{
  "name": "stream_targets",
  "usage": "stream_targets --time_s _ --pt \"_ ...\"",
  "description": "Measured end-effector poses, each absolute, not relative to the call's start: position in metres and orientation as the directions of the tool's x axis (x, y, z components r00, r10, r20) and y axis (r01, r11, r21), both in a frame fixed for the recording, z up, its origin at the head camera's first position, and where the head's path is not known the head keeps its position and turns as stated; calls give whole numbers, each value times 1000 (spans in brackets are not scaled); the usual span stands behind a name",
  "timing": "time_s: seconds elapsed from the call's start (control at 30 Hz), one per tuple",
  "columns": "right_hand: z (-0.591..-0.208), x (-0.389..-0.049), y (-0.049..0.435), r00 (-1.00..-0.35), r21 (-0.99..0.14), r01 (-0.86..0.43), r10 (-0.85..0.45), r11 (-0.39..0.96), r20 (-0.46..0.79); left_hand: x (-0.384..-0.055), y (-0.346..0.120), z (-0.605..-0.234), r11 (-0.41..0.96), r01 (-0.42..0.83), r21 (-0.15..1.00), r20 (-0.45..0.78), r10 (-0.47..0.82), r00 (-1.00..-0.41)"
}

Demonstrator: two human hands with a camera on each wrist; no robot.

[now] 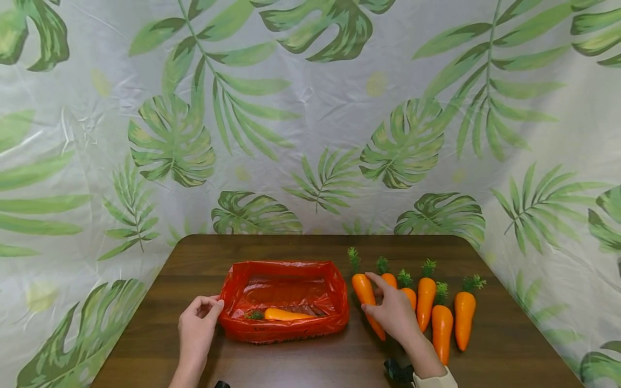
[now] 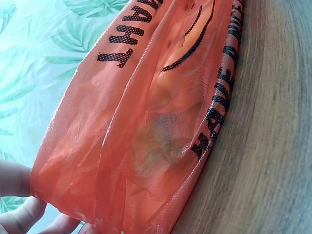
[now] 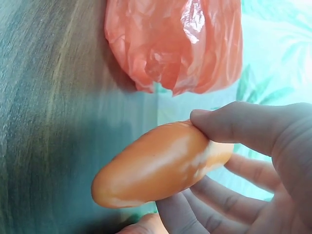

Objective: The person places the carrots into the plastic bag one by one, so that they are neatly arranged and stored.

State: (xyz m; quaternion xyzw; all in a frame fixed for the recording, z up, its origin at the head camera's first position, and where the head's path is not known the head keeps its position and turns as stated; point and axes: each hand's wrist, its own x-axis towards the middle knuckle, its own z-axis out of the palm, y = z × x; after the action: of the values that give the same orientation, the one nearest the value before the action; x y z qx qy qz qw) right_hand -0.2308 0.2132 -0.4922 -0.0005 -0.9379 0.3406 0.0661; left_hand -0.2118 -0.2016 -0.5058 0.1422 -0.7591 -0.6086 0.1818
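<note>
In the head view, a red bag [image 1: 281, 331] was set on a dark wooden table [image 1: 271, 247], its mouth spread wide and facing up. Its left edge was pinched between the thumb and fingers of the left hand [image 1: 198, 326]. Inside, one loose carrot [image 1: 286, 314] was laid along the front wall, its green top pointed left. Just beside the bag's right side, another carrot, the held carrot [image 1: 363, 288], was grasped by the right hand [image 1: 395, 312], its green top turned away from the person. Five more carrots [image 1: 426, 302] were spread over the table to the right, some partly hidden by that hand. The table was backed by a leaf-printed sheet [image 1: 310, 121].

In the left wrist view, the bag's corner was held by the fingers [image 2: 24, 214] at lower left; black lettering was shown on the plastic.

In the right wrist view, the held carrot was gripped between the thumb, laid on its upper side, and fingers set beneath. It was kept apart from the bag, which was seen beyond.
</note>
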Motion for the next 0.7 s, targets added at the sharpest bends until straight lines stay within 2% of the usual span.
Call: stream_targets --time_s 0.7 --pt "-468 -230 212 -980 -593 -102 20 799 196 -212 -202 -508 227 -9 974 96 -443 -891"
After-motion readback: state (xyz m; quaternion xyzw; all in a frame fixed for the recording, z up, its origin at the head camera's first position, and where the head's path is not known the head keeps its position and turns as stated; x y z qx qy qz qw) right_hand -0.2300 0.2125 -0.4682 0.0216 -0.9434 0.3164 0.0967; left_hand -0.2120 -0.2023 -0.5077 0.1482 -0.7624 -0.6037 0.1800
